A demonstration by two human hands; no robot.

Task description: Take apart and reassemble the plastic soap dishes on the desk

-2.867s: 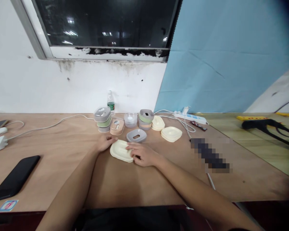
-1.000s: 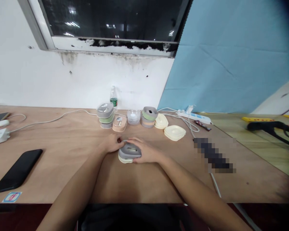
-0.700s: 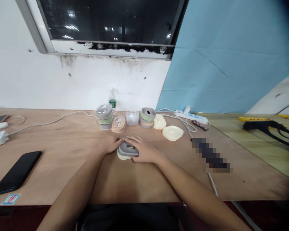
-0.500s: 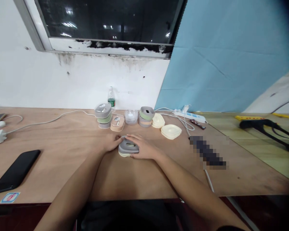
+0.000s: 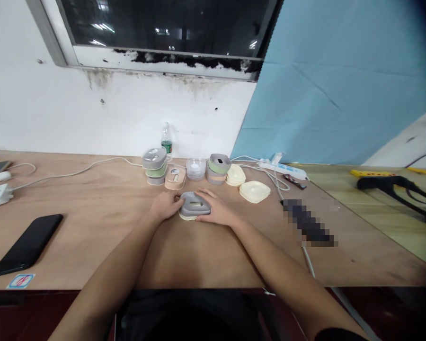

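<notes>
A grey, rounded plastic lid-like piece [image 5: 192, 207] with a slot in its top lies over a cream plastic piece [image 5: 186, 217] on the table in front of me. My left hand [image 5: 164, 205] holds its left side, fingers curled and thumb against the edge. From the other side, my right hand [image 5: 218, 208] wraps round the grey piece, thumb at the near edge and fingers along the far edge. Just behind stand a tan slotted piece [image 5: 175, 178], a stack of grey and green pieces [image 5: 155, 160], clear pieces [image 5: 196, 169] and a second grey, green and tan stack [image 5: 219, 165].
Cream plates lie in a small pile [image 5: 236, 175] and a larger pile [image 5: 254, 192] at right. A bottle [image 5: 166, 142] stands by the wall. A power strip [image 5: 283, 168] with cables, a pixelated dark object [image 5: 308, 222] and a black phone [image 5: 27, 244] are also on the table [image 5: 102, 208].
The view has shifted slightly. Both hands still grip the grey piece over the cream one, which now sits a little farther from me and nearer the items behind.
</notes>
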